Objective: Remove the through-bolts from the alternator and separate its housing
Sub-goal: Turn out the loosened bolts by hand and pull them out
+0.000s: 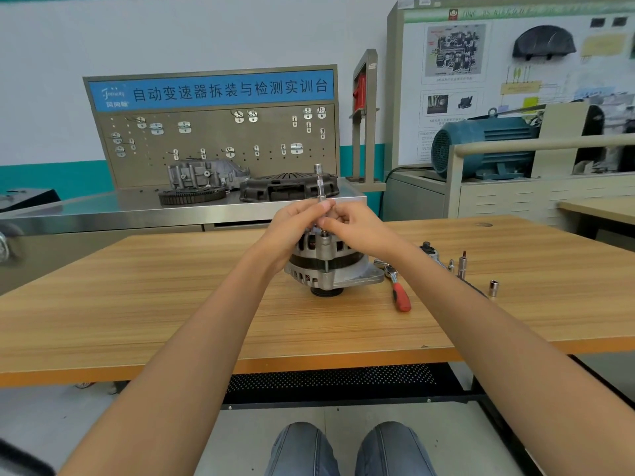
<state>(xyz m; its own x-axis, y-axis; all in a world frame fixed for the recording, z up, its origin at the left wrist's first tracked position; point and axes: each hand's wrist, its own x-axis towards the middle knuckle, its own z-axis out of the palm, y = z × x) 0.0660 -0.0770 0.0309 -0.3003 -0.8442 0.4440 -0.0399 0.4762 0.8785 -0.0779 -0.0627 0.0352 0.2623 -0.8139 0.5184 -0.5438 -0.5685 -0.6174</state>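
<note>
Wooden bench (171, 304): my left hand (295, 225) and right hand (357, 228) pinched extension bar (320, 182) over alternator (326, 266); judged heavy, rigid, grip housing rim.

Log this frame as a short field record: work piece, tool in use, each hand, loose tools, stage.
work piece: alternator, standing on the wooden table, pulley end down
tool in use: extension bar, upright above the alternator's top
left hand: fingers pinch the bar's lower part
right hand: fingers curled at the bar's base
loose tools: ratchet with red handle to the right of the alternator; small sockets farther right
stage: housing halves still together
</note>
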